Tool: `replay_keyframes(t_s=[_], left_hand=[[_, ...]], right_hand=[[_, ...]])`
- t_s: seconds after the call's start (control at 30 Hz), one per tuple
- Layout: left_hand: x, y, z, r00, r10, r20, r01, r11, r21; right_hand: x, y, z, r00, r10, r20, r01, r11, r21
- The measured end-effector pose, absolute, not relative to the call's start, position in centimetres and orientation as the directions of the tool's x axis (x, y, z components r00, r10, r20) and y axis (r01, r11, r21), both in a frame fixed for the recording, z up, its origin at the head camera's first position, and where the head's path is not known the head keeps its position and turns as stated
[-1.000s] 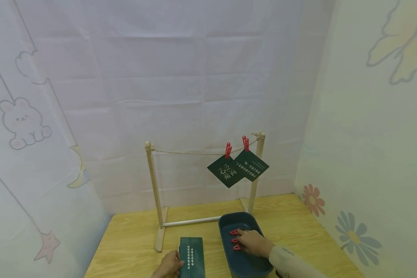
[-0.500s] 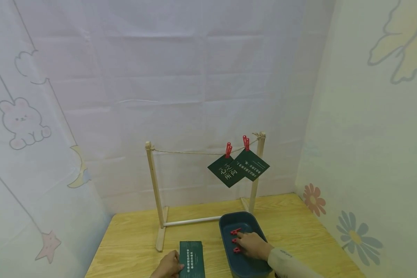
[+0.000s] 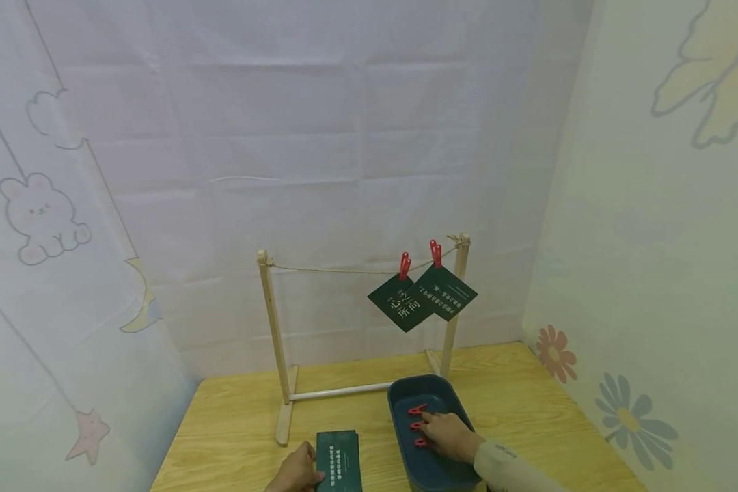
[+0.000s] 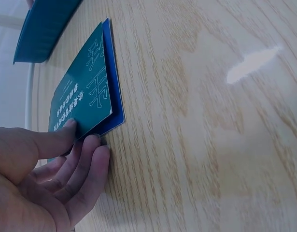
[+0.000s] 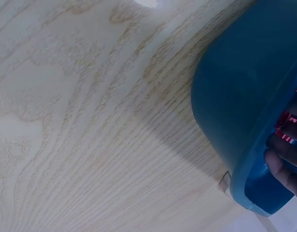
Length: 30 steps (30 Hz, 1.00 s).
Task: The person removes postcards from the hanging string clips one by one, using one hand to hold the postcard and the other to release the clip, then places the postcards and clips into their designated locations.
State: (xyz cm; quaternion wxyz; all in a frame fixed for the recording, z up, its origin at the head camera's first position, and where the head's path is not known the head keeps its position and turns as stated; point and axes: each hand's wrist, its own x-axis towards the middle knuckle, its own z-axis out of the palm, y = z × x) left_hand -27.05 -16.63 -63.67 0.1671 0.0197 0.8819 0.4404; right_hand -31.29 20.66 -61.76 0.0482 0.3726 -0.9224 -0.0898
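My left hand (image 3: 296, 470) pinches the near left part of a dark green printed card (image 3: 338, 454), thumb on its face and fingers at its edge. In the left wrist view, a second card with a blue side (image 4: 118, 104) lies under it, slightly offset. My right hand (image 3: 447, 436) reaches into a dark blue plastic basin (image 3: 433, 471). Its fingertips are right at several small red clothespins (image 3: 417, 410) on the basin floor. In the right wrist view, the fingers (image 5: 283, 171) partly cover the clothespins, and I cannot tell whether one is gripped.
Behind the basin stands a wooden frame (image 3: 273, 328) with a twine line (image 3: 332, 271) between its posts. Two green cards (image 3: 445, 292) hang at its right part from red clothespins (image 3: 436, 254). A white bar (image 3: 341, 392) joins the frame's feet on the wood-grain table (image 3: 221, 437).
My left hand and the top green card have slid slightly toward me. My right hand has barely moved among the clothespins; the nearest one sits a little closer to me.
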Motion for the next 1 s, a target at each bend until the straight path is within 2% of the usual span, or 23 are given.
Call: replay_keyframes(t_s=[0.3,0.47,0.67,0.83,1.0], left_hand=[[-27.0,-16.6,-63.4,-0.955,0.153,-0.255,-0.091,0.668,0.739],[-26.8,-16.4,-62.9,-0.976,0.174,-0.133,0.013,0.651,0.759],[-26.9,-16.3,-62.7,-0.975,0.222,-0.032,0.106,0.582,0.806],[-27.5,-15.6,-62.5,-0.968,0.249,0.030,0.158,0.513,0.844],[-27.8,-14.5,-61.4,-0.963,0.236,0.128,0.235,0.509,0.828]], right_hand=[[-31.4,20.8,-62.0,-0.715,-0.698,0.021,-0.681,0.704,0.199],[-31.3,20.8,-61.2,-0.713,-0.699,0.051,-0.685,0.711,0.159],[-31.6,20.9,-60.6,-0.740,-0.670,0.053,-0.661,0.740,0.125],[-32.0,21.2,-59.5,-0.721,-0.679,0.137,-0.666,0.734,0.134],[-32.3,21.0,-57.3,-0.678,-0.695,0.242,-0.688,0.715,0.127]])
